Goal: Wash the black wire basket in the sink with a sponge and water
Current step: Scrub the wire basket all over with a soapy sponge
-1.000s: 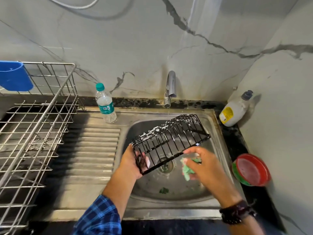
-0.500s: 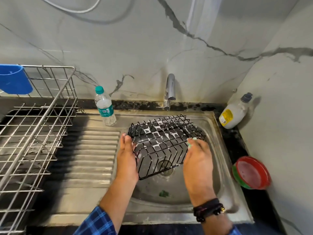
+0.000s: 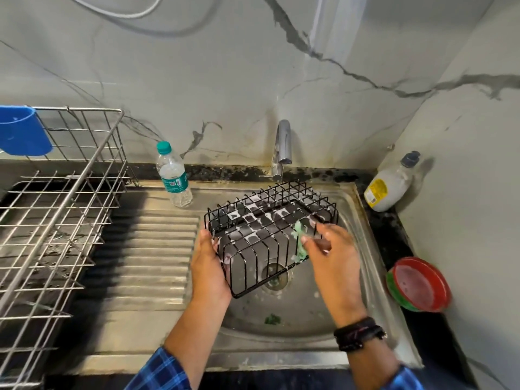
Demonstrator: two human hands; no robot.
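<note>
Grey marble walls are meeting in a corner behind a steel sink [image 3: 298, 330] set in a dark counter. Over the sink's basin, the left hand [image 3: 209, 266] is gripping the near left end of the basket [image 3: 267, 229], fingers curling round its wires, and holding it tilted above the drain [image 3: 275, 275]. The right hand [image 3: 332, 257] is pinching a green sponge [image 3: 299, 240] between thumb and fingers and pressing it against the basket's right side. Suds are clinging to the wires. A dark band [image 3: 358, 333] is circling the right wrist, and a blue checked sleeve [image 3: 160, 372] is covering the left forearm.

Inside the sink, a small green scrap [image 3: 272, 319] is lying near the front, and foam flecks are sitting around the drain. At the sink's back edge, the tap [image 3: 282, 147] is standing just behind the basket. A clear bottle [image 3: 173, 175] with a green cap is standing upright on the sink's back left; its contents cannot be told. A white soap bottle [image 3: 389, 184] is leaning at the sink's back right corner. A red bowl [image 3: 419, 284] is resting tilted on the counter right of the sink. Left of the sink, a wire rack [image 3: 56, 206] is carrying a blue cup [image 3: 21, 130] on its back rim.
</note>
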